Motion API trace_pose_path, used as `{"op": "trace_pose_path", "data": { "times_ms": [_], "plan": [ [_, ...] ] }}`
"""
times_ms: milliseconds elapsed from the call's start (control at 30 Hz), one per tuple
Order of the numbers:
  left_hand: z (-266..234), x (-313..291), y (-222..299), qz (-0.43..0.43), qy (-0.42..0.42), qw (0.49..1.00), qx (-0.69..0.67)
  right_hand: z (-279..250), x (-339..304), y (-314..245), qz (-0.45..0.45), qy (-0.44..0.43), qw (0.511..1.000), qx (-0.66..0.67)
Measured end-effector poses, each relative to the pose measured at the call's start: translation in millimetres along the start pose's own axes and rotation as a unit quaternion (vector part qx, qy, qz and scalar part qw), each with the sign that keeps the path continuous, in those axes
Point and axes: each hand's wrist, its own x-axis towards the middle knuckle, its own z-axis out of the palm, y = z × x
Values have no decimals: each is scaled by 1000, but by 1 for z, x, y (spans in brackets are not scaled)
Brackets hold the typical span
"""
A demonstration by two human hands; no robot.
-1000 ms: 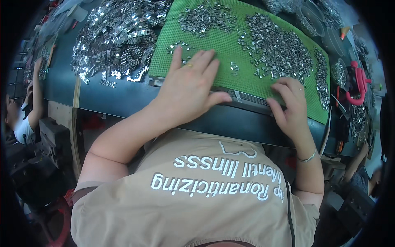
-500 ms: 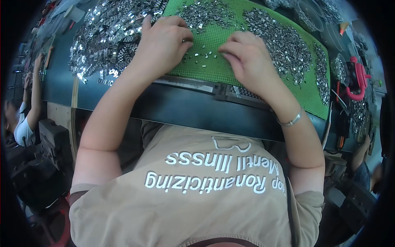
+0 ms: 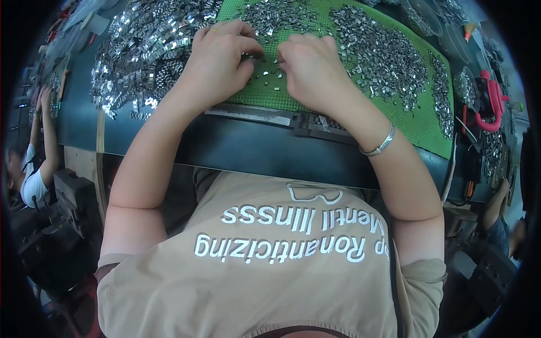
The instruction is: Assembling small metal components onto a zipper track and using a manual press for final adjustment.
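My left hand [image 3: 222, 62] is over the left part of a green textured mat [image 3: 270, 100], fingers curled, thumb and fingertips close together. Close by on its right, my right hand [image 3: 313, 70] is closed, with its fingertips pinched and turned toward the left one. What either hand holds is too small or hidden to make out. A few small shiny metal pieces [image 3: 276, 88] lie on the mat between and just below the hands. Left of my left hand is a large heap of linked silvery metal strips [image 3: 143, 56], like watch bands.
Loose metal pieces [image 3: 383, 56] cover the mat's right side, with another pile [image 3: 270, 17] behind my hands. A dark metal rail [image 3: 253, 115] runs along the mat's near edge. At the right stands a pink-red clamp-like tool [image 3: 493, 104]. A co-worker [image 3: 39, 163] sits far left.
My right hand has moved left and slightly away from me, closer to my left hand. The left hand stays nearly in place, fingers still curled.
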Motion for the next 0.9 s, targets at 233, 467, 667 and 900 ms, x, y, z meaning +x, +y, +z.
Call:
{"op": "trace_pose_path", "data": {
  "times_ms": [233, 467, 667, 900],
  "plan": [
    [-1, 4, 5, 16, 23, 1000, -1, -8, 4, 24, 50, -10, 999, 7],
    [7, 9, 8, 72, 12, 995, 73, -9, -2, 31, -9, 4, 1000, -8],
    [2, 9, 13, 81, 8, 987, 136, -18, -2, 32, -26, -26, 999, -2],
    [6, 15, 7, 114, 19, 989, 88, -8, 4, 22, 22, 8, 999, -35]
  ]
}}
